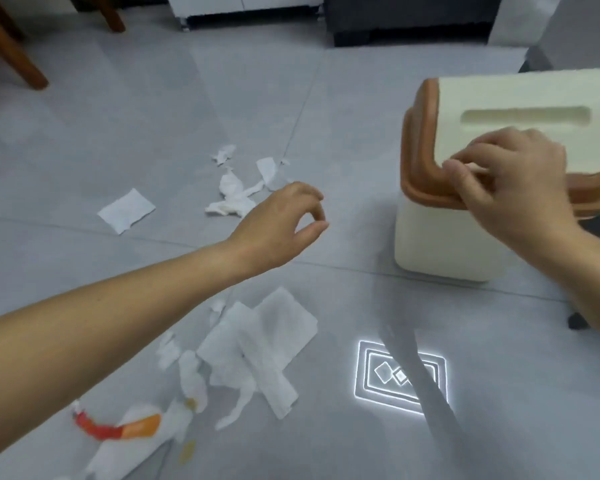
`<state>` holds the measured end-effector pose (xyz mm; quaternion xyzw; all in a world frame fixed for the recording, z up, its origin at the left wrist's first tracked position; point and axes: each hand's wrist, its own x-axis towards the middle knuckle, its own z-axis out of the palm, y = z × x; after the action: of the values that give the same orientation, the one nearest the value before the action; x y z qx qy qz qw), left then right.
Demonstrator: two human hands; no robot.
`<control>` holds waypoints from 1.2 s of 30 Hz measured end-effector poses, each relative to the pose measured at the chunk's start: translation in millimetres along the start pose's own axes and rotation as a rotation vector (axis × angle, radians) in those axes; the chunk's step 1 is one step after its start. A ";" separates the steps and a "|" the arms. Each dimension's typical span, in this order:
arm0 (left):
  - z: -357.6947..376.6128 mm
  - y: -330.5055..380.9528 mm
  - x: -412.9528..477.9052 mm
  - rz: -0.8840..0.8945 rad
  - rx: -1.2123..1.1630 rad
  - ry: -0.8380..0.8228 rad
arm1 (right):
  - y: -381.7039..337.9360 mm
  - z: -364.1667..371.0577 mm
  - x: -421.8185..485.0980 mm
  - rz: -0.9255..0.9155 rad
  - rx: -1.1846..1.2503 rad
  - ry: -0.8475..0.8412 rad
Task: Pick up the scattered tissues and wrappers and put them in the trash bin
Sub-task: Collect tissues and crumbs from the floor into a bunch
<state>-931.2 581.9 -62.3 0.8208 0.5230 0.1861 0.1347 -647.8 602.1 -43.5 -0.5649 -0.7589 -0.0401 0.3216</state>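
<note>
I see my right hand [510, 181] pinching a small pale scrap [476, 168] at the swing lid [520, 95] of the cream, brown-rimmed plastic trash bin [440, 244], while my left hand [281, 226] hovers loosely curled and empty above white crumpled tissues [257, 344] and a red-orange wrapper [118, 426] scattered on the grey tiled floor [153, 98].

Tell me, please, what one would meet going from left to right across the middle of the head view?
Flat tissue sheet → crumpled tissue → left hand → trash bin. The right hand, pinching a pale scrap at the bin's lid, overlaps the bin, so I leave it out.
</note>
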 end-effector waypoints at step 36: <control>123.0 -102.2 -217.3 -0.477 -0.076 -0.506 | -171.3 192.7 -158.2 0.121 0.148 -1.173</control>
<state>-1042.2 423.7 -250.6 0.6900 0.6429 -0.0405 0.3301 -859.9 490.9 -228.3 -0.5111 -0.7771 0.3501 -0.1112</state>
